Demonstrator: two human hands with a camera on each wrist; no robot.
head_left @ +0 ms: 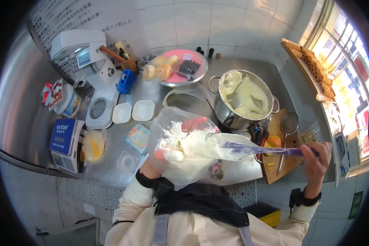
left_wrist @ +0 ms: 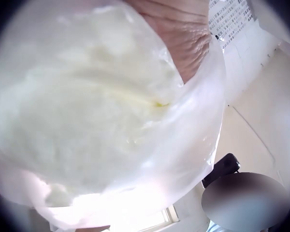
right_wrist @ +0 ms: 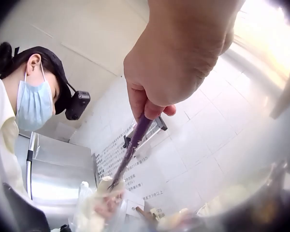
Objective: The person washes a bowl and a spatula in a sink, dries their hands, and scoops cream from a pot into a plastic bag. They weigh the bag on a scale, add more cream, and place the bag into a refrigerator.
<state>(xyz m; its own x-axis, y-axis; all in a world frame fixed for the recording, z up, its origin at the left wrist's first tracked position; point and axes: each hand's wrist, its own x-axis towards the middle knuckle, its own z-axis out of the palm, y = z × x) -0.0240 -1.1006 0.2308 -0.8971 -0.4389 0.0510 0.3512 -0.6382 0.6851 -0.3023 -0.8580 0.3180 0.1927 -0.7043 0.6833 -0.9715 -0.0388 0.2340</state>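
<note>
clear plastic bag (head_left: 180,143) of white cream held up above the tabletop (head_left: 151,88), left hand (head_left: 149,166) grip clenched round it from below, right hand (head_left: 317,158) grip grasping purple spatula (head_left: 254,148) reaching into the bag, steel pot (head_left: 242,98) of cream behind

Readable in white letters on the blue box (head_left: 62,135) at the left of the desk (head_left: 160,92): "KAICAN", with smaller lines beneath too small to make out. Printed on the wall notice (head_left: 69,16) above the mixer (head_left: 81,51): rows of Chinese text with figures, among them "3倍以上" and "24"; the rest too fine to read. Seen again in the right wrist view as a wall sheet (right_wrist: 117,157) of Chinese characters, blurred. On the green sign (head_left: 355,205) at lower right, a Chinese character, unclear.
</note>
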